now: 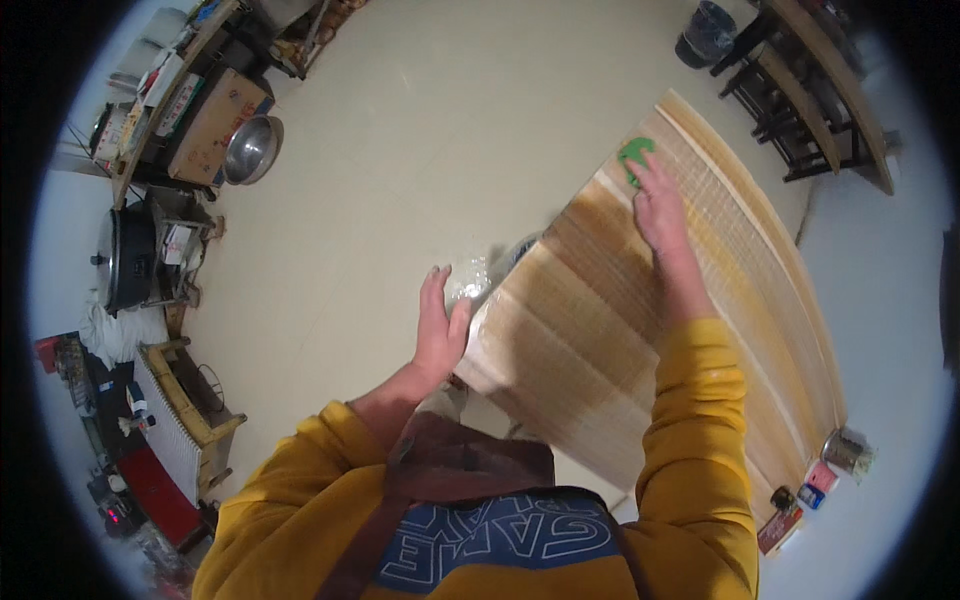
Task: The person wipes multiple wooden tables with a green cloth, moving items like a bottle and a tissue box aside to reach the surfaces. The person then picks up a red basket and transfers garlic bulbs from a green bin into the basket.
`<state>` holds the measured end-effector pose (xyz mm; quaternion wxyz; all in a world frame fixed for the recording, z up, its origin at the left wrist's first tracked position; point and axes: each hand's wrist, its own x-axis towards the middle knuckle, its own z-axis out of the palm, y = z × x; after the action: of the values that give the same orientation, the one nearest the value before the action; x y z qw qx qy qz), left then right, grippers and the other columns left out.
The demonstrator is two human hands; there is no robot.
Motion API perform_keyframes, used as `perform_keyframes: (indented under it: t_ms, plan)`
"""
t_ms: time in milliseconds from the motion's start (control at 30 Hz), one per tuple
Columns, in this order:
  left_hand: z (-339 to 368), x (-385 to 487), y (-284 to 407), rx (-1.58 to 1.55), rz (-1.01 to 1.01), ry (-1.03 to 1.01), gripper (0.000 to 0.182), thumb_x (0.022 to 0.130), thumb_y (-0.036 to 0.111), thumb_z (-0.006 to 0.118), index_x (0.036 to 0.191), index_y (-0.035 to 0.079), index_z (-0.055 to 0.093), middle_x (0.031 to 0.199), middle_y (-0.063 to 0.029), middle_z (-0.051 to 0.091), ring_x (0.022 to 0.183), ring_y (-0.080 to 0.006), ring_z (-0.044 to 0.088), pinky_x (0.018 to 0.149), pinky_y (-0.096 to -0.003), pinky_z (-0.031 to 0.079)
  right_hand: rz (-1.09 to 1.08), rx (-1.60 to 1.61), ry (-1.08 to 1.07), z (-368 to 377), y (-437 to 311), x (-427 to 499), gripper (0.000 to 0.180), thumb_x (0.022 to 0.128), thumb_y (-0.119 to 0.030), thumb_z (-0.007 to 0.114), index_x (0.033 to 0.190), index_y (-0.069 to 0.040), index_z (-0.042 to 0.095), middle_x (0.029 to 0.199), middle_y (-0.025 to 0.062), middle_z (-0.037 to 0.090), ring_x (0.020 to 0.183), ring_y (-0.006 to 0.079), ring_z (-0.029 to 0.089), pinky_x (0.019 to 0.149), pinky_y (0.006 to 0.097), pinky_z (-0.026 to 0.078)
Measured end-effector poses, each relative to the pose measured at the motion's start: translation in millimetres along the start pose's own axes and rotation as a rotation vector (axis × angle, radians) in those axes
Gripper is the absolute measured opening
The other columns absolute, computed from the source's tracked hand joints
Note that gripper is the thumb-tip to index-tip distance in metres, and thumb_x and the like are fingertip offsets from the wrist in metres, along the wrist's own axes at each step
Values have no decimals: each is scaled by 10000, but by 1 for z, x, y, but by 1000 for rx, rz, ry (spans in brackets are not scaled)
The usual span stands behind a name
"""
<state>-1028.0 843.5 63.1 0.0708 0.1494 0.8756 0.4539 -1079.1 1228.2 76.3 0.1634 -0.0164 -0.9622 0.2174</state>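
My right hand (660, 210) presses a green cloth (636, 156) against the far end of a wooden tabletop (592, 315). Streaks on the wood near the cloth look wet. My left hand (442, 330) holds nothing, its fingers apart and its thumb beside the near left corner of the table. Whether that thumb touches the edge, I cannot tell. Just past the left fingers is a shiny patch (472, 285) on the floor, wet or clear plastic. A dark blue object (521, 251) there is mostly hidden beneath the table edge.
Small boxes (780, 529) and a metal tin (847, 450) stand at the table's right end, by the wall. Wooden stools (799, 105) and a dark bucket (705, 34) are at the far right. A steel basin (251, 150), an electric pan (124, 259) and a low bench (187, 420) line the left.
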Motion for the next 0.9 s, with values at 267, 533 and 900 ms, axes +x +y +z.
perform_keyframes:
  t_ms: [267,533,900]
  plan:
    - [-4,6,-30,-661,-684,59,735,902,649,292,1446,155,279,1496,-115,240,1377,-276,215,1041,-540,276,-24,233,-297,41,-221,-145,320,816,-80,512,1120,-30,600,1315,204,488,1228,350,454,992,462,370]
    - [-101,18,-149,-331,-503,-41,693,920,608,315,1462,181,252,1529,-30,212,1396,-259,196,1052,-541,260,-120,114,-170,27,-293,-216,305,830,-170,507,1084,-45,622,1326,191,487,1251,317,438,1006,446,358]
    - [-92,-65,-150,126,-366,-37,597,978,439,388,1203,-98,516,1188,-235,559,1079,-307,531,950,-378,406,755,-145,97,-116,-186,-475,295,819,-46,520,1093,-64,628,1366,160,454,1243,342,437,1057,417,342]
